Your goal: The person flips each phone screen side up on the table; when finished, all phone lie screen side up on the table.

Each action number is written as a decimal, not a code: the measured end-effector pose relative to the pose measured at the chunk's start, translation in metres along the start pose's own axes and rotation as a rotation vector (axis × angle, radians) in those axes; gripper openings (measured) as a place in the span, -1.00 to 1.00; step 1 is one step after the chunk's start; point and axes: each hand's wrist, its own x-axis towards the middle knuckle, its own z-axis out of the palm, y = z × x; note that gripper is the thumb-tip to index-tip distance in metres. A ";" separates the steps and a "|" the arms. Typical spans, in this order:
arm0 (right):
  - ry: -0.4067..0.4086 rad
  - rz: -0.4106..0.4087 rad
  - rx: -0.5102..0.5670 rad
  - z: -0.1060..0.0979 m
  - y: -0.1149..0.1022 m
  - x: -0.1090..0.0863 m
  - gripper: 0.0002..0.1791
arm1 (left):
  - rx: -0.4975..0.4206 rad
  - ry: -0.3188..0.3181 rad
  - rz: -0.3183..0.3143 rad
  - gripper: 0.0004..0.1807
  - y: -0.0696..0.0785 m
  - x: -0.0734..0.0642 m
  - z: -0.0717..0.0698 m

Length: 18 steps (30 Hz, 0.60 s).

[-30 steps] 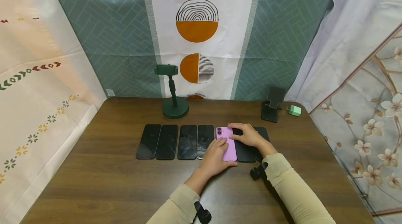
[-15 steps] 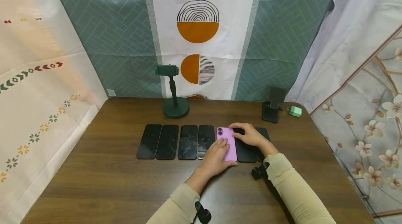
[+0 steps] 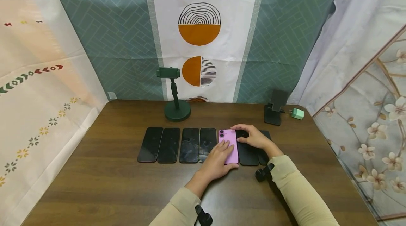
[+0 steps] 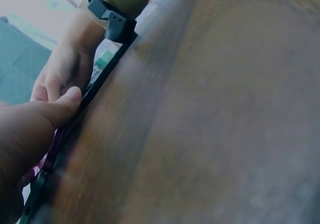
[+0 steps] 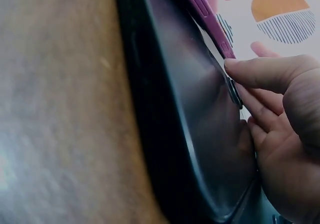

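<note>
A pink phone (image 3: 234, 150) lies back up in a row of dark phones, its two camera lenses at the top left. My left hand (image 3: 215, 161) rests on its back with extended fingers, thumb at the bottom edge. Over its top right corner reaches my right hand (image 3: 255, 138), index finger and thumb spread around the upper part of the neighbouring black phone (image 3: 248, 156). In the right wrist view the right thumb's tip overlaps the side edge of the pink phone (image 5: 212, 21). The left wrist view shows the left thumb (image 4: 67, 104) stretched along the phones' edge.
Several dark phones lie to the left, such as the leftmost phone (image 3: 150, 145); another black phone (image 3: 265, 136) ends the row at right. Behind stand a green phone stand (image 3: 177, 111), a black folding stand (image 3: 272, 115) and a mint charger plug (image 3: 297, 113) on the wooden table (image 3: 111, 183).
My right thumb has slid slightly right, off the pink phone's side and over the black phone beside it. The left hand stays on the pink phone, nearly unmoved.
</note>
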 end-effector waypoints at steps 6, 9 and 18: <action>-0.001 -0.030 0.050 0.000 -0.001 0.001 -0.43 | -0.049 0.000 0.003 -0.20 -0.002 0.001 0.000; 0.004 -0.038 0.051 -0.001 -0.009 0.002 -0.43 | -0.092 0.002 -0.015 -0.20 -0.002 0.002 -0.002; 0.006 -0.063 0.047 -0.006 -0.039 -0.003 -0.34 | -0.201 -0.030 -0.033 -0.23 -0.002 0.001 -0.006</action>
